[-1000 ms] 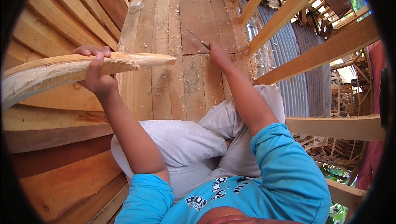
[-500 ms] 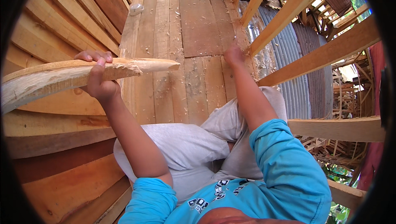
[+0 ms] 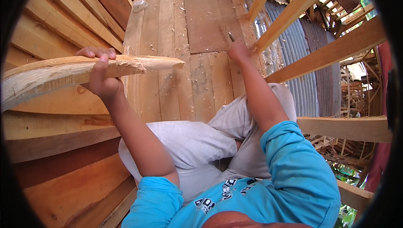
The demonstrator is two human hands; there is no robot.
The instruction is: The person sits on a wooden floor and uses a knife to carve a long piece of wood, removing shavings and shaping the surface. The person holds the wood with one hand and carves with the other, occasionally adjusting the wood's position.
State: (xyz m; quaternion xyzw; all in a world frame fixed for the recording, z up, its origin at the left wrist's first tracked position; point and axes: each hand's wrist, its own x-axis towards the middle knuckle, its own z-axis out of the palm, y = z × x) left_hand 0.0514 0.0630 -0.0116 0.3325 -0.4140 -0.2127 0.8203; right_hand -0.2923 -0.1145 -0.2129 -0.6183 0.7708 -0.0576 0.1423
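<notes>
My left hand (image 3: 103, 70) is closed around a thick, pale, hewn piece of wood (image 3: 50, 76), with fingers over its far edge and thumb on top. The wood runs in from the left rim, and its tapered end (image 3: 166, 63), rough and splintered where it narrows, points right over the floor. Over by the right side of the floor, my right fist (image 3: 238, 51) is shut on a slim tool (image 3: 231, 37). Only a short, thin, dark, blade-like part shows beyond the fist; the rest is hidden. Tool and wood are well apart.
I sit on a plank floor (image 3: 201, 81) scattered with wood shavings. A small clear plastic container (image 3: 139, 5) lies near the left boards (image 3: 63, 9). Wooden rails (image 3: 331, 53) line the right side, with corrugated metal sheets (image 3: 294, 60) beyond them.
My right fist has turned slightly, and the tool's dark tip now points up and left instead of straight away. My left hand keeps its hold on the wood, which has hardly moved.
</notes>
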